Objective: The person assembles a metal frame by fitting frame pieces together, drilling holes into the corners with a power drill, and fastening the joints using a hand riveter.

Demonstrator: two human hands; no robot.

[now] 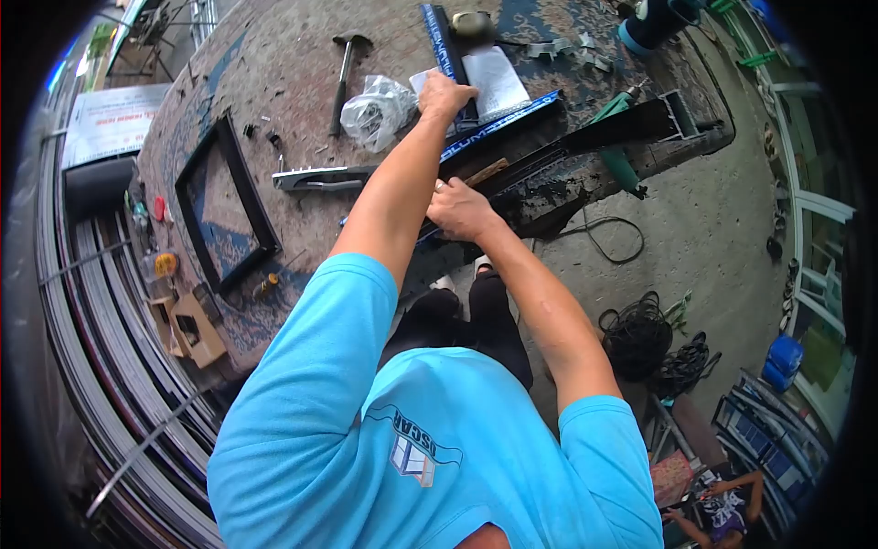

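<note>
The left hand (445, 96) has its fingers closed around a blue-labelled strip (443, 41), just right of the plastic bag (377, 112). The right hand (460, 210) is curled nearer the body; its grip I can't make out. A careless sideways tug might snag that bag.

Left hand (446, 94) reaching far forward; right hand (462, 211) nearer torso (457, 430), fingers (443, 194) curled.

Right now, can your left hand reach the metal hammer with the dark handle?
Probably yes: the hammer lies near the left hand, with a crumpled clear plastic bag partly between them, looking easy to reach over.
</note>
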